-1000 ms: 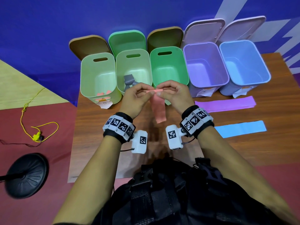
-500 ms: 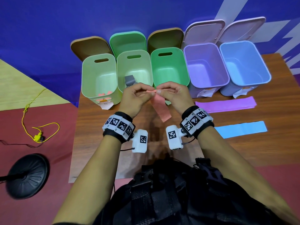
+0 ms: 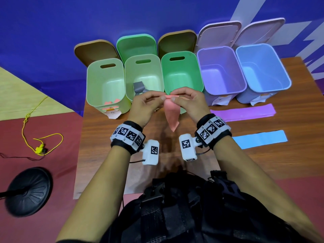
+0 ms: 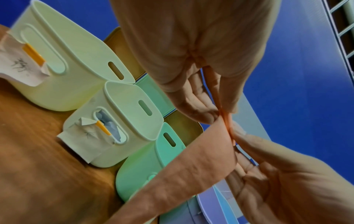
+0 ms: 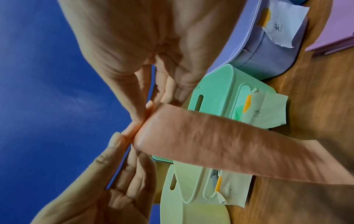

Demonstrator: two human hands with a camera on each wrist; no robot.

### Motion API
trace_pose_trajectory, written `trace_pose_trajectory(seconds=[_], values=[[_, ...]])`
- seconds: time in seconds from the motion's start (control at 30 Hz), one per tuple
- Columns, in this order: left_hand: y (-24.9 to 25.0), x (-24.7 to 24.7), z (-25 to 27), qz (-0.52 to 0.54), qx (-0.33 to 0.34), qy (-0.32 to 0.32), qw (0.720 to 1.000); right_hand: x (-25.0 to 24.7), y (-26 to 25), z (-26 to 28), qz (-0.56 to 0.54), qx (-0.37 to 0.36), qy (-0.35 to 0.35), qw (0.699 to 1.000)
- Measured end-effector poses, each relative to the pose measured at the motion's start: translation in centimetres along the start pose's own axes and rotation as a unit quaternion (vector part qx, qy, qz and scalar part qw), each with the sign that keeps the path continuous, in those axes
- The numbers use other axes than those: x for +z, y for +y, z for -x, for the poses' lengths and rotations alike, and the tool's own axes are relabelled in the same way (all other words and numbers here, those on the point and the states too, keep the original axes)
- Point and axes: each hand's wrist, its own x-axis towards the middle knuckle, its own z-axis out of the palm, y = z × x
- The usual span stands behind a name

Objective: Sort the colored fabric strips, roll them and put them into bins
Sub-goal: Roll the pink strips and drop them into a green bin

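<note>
Salmon-pink fabric, a thin and slightly crinkled strip point(image 3: 172, 116), hangs from its top edge between my two hands, above the wooden table point(image 3: 105, 137) and just in front of the row of bins. My left hand point(image 3: 145, 106) and right hand point(image 3: 188, 102) each pinch that top edge between thumb and fingertips, the two pinches almost touching, and the rest of the strip dangles free with its lower end off the table. I judge this to be the start of the rolling step: the edge looks folded into a first narrow turn, no real roll yet. Next I need to twirl that edge over itself, feeding the tail up evenly, then drop the roll into the leftmost pale green bin point(image 3: 91, 88), where pink pieces already lie. The purple strip point(image 3: 245, 114) and blue strip point(image 3: 259, 139) wait flat on the table.
</note>
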Motion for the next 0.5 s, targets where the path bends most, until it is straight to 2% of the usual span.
trace_pose_trajectory(seconds=[0.27, 0.5], values=[[-0.02, -0.2, -0.15, -0.009, 0.011, -0.023, 1.0, -0.13, 0.62, -0.43, -0.02, 0.013, -0.018, 1.0], [-0.28, -0.24, -0.41, -0.036, 0.025, -0.03, 0.999, 0.01, 0.34, -0.56, -0.002, 0.008, -0.006, 1.0]])
